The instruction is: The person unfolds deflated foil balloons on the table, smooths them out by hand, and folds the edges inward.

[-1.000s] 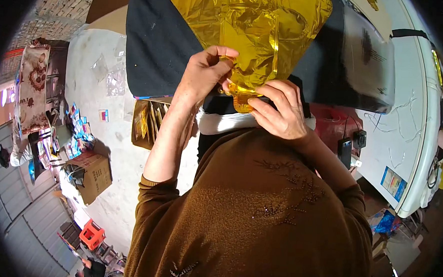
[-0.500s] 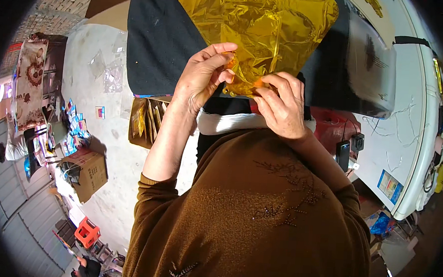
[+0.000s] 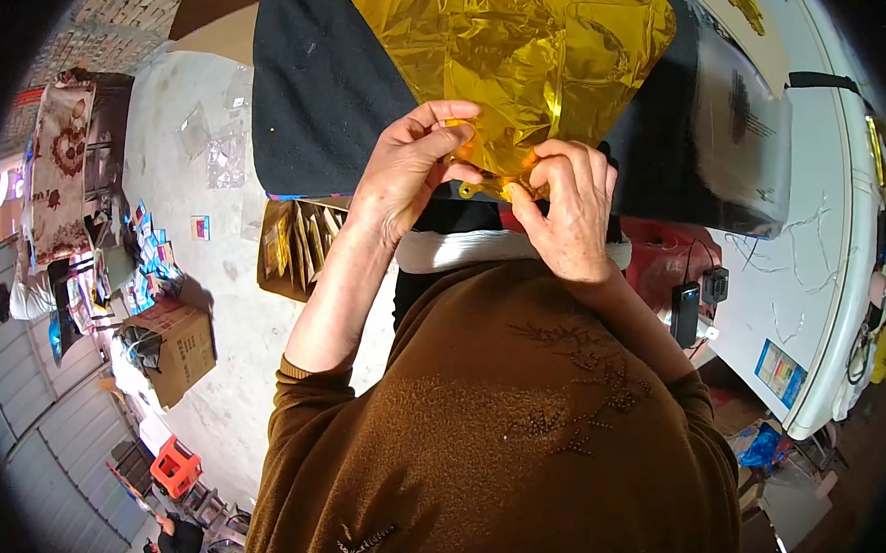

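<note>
Left hand (image 3: 399,169) clamped on the gold foil (image 3: 515,55), thumb and forefinger pinching its lower left edge; right hand (image 3: 575,213) also clamped on it, thumb and fingers pinching the lower right. Between the hands the foil end is crumpled; the rest spreads over black cloth (image 3: 317,100), reaching the top of the view. Clear plastic package (image 3: 739,142) at the cloth's right side. Open box (image 3: 278,280) with gold packets (image 3: 283,240) near left forearm. Black device (image 3: 683,314) right of right forearm. Cardboard carton (image 3: 186,358) and red stool (image 3: 177,466) farther left.
</note>
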The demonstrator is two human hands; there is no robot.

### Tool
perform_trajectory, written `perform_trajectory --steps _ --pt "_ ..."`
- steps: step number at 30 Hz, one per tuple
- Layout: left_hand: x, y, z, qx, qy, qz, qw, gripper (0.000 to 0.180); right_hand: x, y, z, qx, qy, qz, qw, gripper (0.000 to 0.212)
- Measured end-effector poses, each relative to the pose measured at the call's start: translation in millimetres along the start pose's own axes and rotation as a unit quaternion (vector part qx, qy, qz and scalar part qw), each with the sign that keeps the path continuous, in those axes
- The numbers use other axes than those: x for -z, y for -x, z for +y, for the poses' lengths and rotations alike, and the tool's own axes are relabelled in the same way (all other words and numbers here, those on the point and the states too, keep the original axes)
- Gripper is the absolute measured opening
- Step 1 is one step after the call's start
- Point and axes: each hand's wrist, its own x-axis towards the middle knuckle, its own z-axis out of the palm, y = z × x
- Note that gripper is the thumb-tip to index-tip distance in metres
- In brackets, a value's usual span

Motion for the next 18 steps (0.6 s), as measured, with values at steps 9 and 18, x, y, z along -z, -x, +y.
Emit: perform_trajectory --steps 9,18 --pt "-4.8 12.3 -8.8 -0.037 -0.093 -0.034 0.994 0.035 3.2 1.0 2.5 -0.006 0.012 -0.001 1.0 0.031" --pt "-13.2 29.0 -18.5 -0.054 -0.128 -0.076 0.987 0.042 11.0 5.5 2.0 0.01 -0.005 -0.001 1.0 0.02"
